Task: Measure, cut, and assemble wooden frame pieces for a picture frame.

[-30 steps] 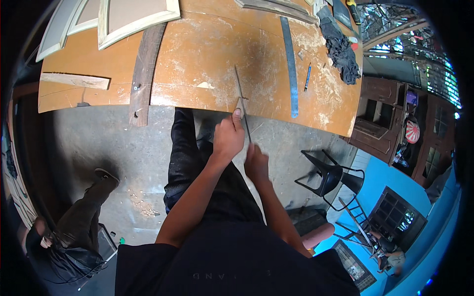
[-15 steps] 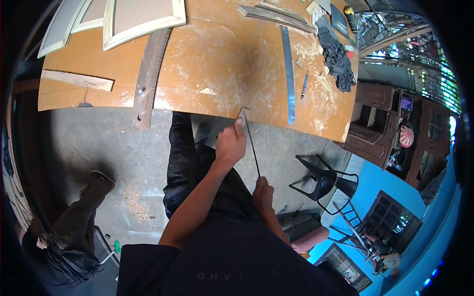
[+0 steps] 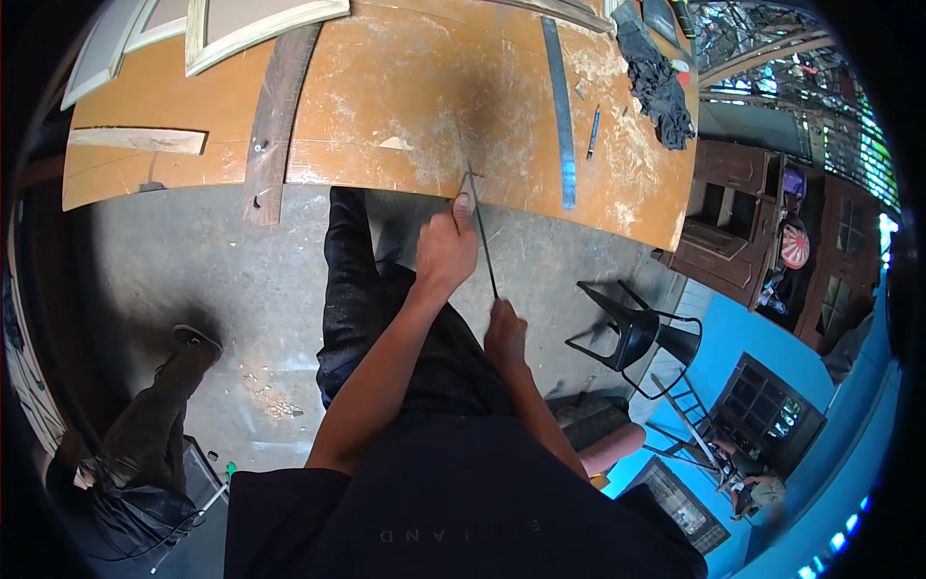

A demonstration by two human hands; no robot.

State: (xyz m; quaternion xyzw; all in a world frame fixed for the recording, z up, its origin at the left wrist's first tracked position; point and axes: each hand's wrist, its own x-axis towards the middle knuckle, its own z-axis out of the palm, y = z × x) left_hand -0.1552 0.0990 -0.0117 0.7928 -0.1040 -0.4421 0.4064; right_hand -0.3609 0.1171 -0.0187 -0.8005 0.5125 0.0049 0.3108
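My left hand [image 3: 447, 253] is closed at the near edge of the orange-brown wooden table [image 3: 386, 106], thumb on top. It pinches a thin, narrow piece [image 3: 465, 186] whose far end reaches over the tabletop; its kind is too small to make out. My right hand [image 3: 505, 338], lower and to the right, is closed round the near end of a thin dark rod [image 3: 486, 246]. The rod slants up past my left thumb, and its far end meets the pinched piece just over the table edge. A small wood chip [image 3: 394, 144] lies beyond.
A dark plank [image 3: 273, 121] overhangs the table edge, beside a pale wood strip [image 3: 145, 141] and light frames [image 3: 260, 24]. To the right lie a metal strip [image 3: 559, 116], a blue pen [image 3: 593, 133] and a black cloth [image 3: 656, 92]. A black chair [image 3: 627, 333] stands right; another person's leg [image 3: 159, 405] shows left.
The table and both my hands sit higher in the picture, as the view has shifted. My hands keep about the same hold and distance from each other.
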